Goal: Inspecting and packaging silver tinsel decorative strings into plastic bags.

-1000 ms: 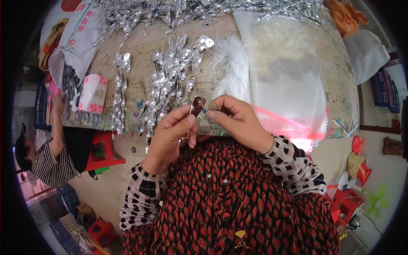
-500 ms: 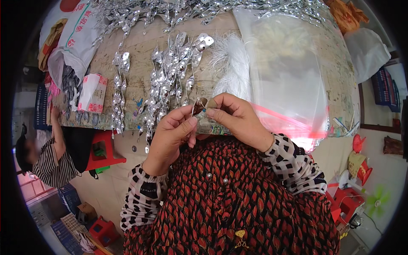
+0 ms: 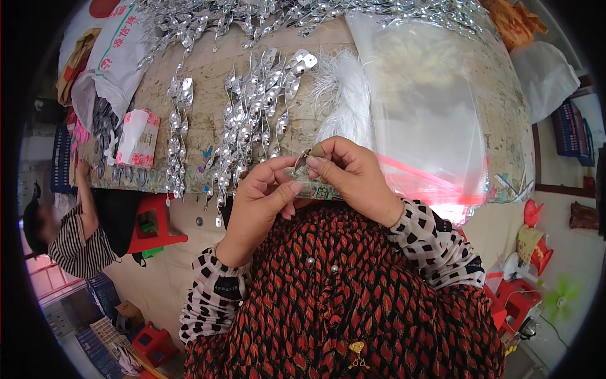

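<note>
In front of my chest, my two hands meet at a small, curved, shiny silver piece (image 3: 301, 165). My right hand (image 3: 353, 179) pinches its upper end between thumb and index finger, and a beige wrapping covers that index fingertip. The lower end sits at the thumb and index finger of my left hand (image 3: 259, 201), whose other fingers are curled. Just beyond, twisted silver metal strips (image 3: 252, 114) lie in a bunch on the worktable (image 3: 202, 60). A bundle of white thread (image 3: 349, 95) is beside them, behind my right hand.
Clear plastic bags (image 3: 429, 107) with red edges are stacked at right. More silver strips (image 3: 271, 19) cover the far side. A tissue box (image 3: 139, 139) and a white sack (image 3: 117, 50) are at left. A co-worker in a striped top (image 3: 82, 243) sits near a red stool (image 3: 154, 224).
The shiny piece has turned and shifted slightly, and less of it shows. My left thumb and index finger have moved a little to the right, nearer my right hand.
</note>
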### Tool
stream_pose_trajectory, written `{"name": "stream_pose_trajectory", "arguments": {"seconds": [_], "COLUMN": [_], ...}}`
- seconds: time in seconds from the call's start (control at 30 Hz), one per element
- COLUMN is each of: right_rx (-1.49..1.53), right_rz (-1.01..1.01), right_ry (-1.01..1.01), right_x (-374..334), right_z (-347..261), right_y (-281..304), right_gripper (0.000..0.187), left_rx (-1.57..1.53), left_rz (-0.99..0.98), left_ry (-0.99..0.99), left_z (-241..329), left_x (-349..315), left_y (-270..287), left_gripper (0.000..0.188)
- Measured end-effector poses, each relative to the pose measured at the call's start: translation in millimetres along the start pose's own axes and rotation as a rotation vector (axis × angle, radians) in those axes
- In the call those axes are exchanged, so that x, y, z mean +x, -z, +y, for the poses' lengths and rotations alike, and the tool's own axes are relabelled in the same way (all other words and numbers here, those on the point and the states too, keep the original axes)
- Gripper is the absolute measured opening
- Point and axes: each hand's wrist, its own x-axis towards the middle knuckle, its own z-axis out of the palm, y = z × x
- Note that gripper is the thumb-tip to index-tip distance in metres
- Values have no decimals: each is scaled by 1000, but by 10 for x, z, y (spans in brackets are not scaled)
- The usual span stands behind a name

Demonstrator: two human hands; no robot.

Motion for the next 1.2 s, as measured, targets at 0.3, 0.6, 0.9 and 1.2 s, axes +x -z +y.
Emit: {"name": "stream_pose_trajectory", "arguments": {"seconds": [0.3,0.6,0.9,1.2], "right_rx": [-148,-189,-307,-670], "right_rz": [98,121,37,221], "right_ry": [23,119,219,398], "right_x": [-15,-25,59,100], "right_z": [85,17,39,-80], "right_y": [-10,-23,97,239], "right_gripper": [13,17,9,7], "left_rx": [140,225,953,998], "left_rz": [33,26,38,42], "left_ry": [20,-70,-422,-361], "left_z": [-13,-15,-22,83], "left_x": [-12,-1,-12,-77], "left_y": [-41,-66,-31,-27], "left_gripper": [41,40,40,43]}}
